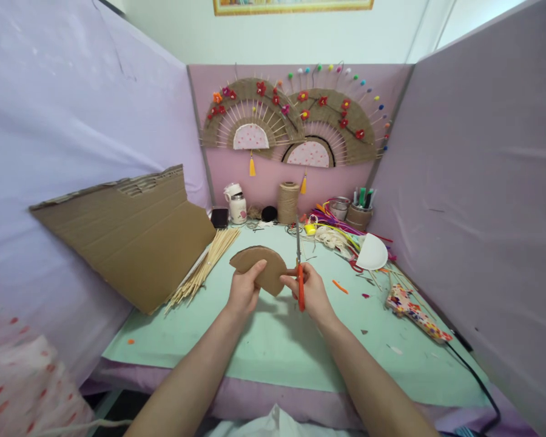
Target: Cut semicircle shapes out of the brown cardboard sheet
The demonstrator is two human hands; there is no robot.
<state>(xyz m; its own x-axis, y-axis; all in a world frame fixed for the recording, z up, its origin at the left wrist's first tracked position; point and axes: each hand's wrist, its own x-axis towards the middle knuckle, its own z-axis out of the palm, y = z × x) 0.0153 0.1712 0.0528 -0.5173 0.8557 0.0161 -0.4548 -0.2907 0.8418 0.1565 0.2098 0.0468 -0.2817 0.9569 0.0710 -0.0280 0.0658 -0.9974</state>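
Observation:
My left hand (pixel 244 286) grips a fan-shaped piece of brown cardboard (pixel 264 267), thumb on its face and fingers behind. The piece is held above the mint-green tabletop (pixel 273 358). My right hand (pixel 312 290) is closed on a pair of scissors (pixel 301 286) with orange handles, blades pointing up and away from me. Fingertips of my right hand reach toward the right edge of the cardboard; whether they press on it I cannot tell. The blades stand to the right of the cardboard, apart from it.
A big cardboard sheet (pixel 131 243) leans at left beside bamboo sticks (pixel 204 267). At right lie a flower-patterned glue gun (pixel 414 312) with a black cord, a white half-disc (pixel 372 252) and red-handled scissors (pixel 357 266). A twine spool (pixel 288 203) stands at the back, below two decorated fans (pixel 250 97).

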